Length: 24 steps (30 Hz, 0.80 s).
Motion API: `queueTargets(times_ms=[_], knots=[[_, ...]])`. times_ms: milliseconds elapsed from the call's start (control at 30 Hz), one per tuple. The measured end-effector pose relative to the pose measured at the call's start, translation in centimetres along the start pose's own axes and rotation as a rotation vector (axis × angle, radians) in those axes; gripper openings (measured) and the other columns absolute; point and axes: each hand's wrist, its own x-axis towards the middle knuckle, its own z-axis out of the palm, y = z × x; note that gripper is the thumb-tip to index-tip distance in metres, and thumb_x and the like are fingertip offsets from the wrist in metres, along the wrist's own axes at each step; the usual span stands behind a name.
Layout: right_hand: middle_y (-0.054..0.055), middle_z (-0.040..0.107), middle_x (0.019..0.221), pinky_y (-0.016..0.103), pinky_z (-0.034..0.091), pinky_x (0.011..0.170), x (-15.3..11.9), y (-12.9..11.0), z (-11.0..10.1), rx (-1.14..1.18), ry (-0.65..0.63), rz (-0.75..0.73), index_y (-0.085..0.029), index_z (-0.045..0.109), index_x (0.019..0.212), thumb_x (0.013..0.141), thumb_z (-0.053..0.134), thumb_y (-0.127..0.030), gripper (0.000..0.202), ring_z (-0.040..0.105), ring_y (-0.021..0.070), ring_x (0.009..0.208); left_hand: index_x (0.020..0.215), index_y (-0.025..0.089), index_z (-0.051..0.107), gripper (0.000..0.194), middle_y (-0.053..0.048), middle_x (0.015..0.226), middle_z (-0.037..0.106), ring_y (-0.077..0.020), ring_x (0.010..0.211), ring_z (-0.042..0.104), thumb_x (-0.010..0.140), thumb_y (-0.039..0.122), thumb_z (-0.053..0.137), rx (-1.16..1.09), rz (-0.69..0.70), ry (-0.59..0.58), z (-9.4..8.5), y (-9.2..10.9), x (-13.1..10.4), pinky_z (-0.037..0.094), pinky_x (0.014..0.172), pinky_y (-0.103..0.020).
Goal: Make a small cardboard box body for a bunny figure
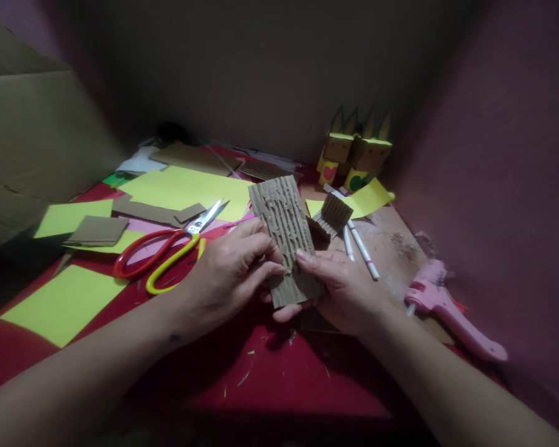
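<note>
A strip of corrugated cardboard is held up above the red table, its ridged side with torn paper bits facing me. My right hand grips its lower right edge, thumb on the front and fingers behind. At the strip's left side, my left hand is closed, with thumb and forefinger pinching at the ridged surface near the lower middle. Whether a scrap of paper is between those fingertips is too small to see. Scissors with red and yellow handles lie to the left of my left hand, blades apart.
Yellow paper sheets and cardboard pieces cover the left. At right are a pink glue gun, white markers and a bent corrugated piece. Two cardboard figures stand at the back right. Walls close in behind and right.
</note>
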Motion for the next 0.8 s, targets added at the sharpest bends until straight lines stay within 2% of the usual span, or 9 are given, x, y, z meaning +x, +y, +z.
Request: queueTargets(times_ms=[100, 367, 533, 633, 733, 800], knots=[[0.006, 0.07, 0.071, 0.036, 0.068, 0.063, 0.0, -0.1, 0.0, 0.009, 0.016, -0.009, -0.011, 0.066, 0.09, 0.088, 0.064, -0.028, 0.017, 0.073, 0.0195, 0.07, 0.078, 0.017, 0.064, 0.018, -0.002, 0.082, 0.056, -0.0149, 0.078, 0.057, 0.094, 0.015, 0.055, 0.071, 0.069, 0.015, 0.0, -0.3, -0.1, 0.049, 0.065, -0.025], [0.007, 0.071, 0.073, 0.038, 0.068, 0.059, 0.1, -0.3, -0.2, 0.048, 0.015, -0.055, -0.01, 0.065, 0.092, 0.09, 0.061, -0.022, 0.012, 0.072, 0.0195, 0.064, 0.077, 0.019, 0.061, 0.016, 0.0, 0.083, 0.056, -0.0118, 0.072, 0.055, 0.093, 0.014, 0.06, -0.046, 0.101, -0.077, -0.8, -0.8, 0.1, 0.045, 0.06, -0.022], [0.009, 0.072, 0.074, 0.032, 0.066, 0.055, 0.0, -0.7, -0.2, 0.028, 0.034, -0.068, -0.009, 0.067, 0.094, 0.091, 0.059, -0.022, 0.016, 0.072, 0.0186, 0.062, 0.075, 0.019, 0.061, 0.018, 0.0, 0.08, 0.059, -0.0123, 0.071, 0.055, 0.092, 0.016, 0.061, -0.042, 0.094, -0.109, -1.7, -0.7, 0.4, 0.046, 0.06, -0.022], [0.007, 0.071, 0.072, 0.033, 0.066, 0.055, -0.1, -0.8, -0.1, 0.025, 0.044, -0.067, -0.009, 0.067, 0.093, 0.09, 0.061, -0.023, 0.015, 0.071, 0.0181, 0.061, 0.09, 0.021, 0.065, 0.006, 0.001, 0.079, 0.058, -0.0137, 0.071, 0.056, 0.09, 0.016, 0.063, -0.116, 0.041, -0.072, -1.6, -0.7, 0.3, 0.048, 0.061, -0.023], [0.006, 0.07, 0.071, 0.033, 0.067, 0.054, -0.1, -0.7, 0.0, 0.027, 0.042, -0.062, -0.011, 0.067, 0.092, 0.088, 0.065, -0.024, 0.015, 0.07, 0.0169, 0.059, 0.113, 0.026, 0.068, 0.027, 0.001, 0.082, 0.056, -0.0135, 0.072, 0.057, 0.088, 0.014, 0.065, -0.197, 0.063, -0.079, -0.9, -0.8, 0.2, 0.05, 0.061, -0.022], [0.007, 0.071, 0.073, 0.032, 0.067, 0.055, -0.1, -0.6, -0.1, 0.023, 0.032, -0.05, -0.009, 0.068, 0.093, 0.089, 0.065, -0.025, 0.017, 0.07, 0.0171, 0.06, 0.102, 0.025, 0.073, 0.02, 0.001, 0.086, 0.055, -0.0113, 0.07, 0.059, 0.09, 0.013, 0.064, -0.245, 0.096, -0.096, -0.6, -0.7, 0.2, 0.05, 0.058, -0.02]])
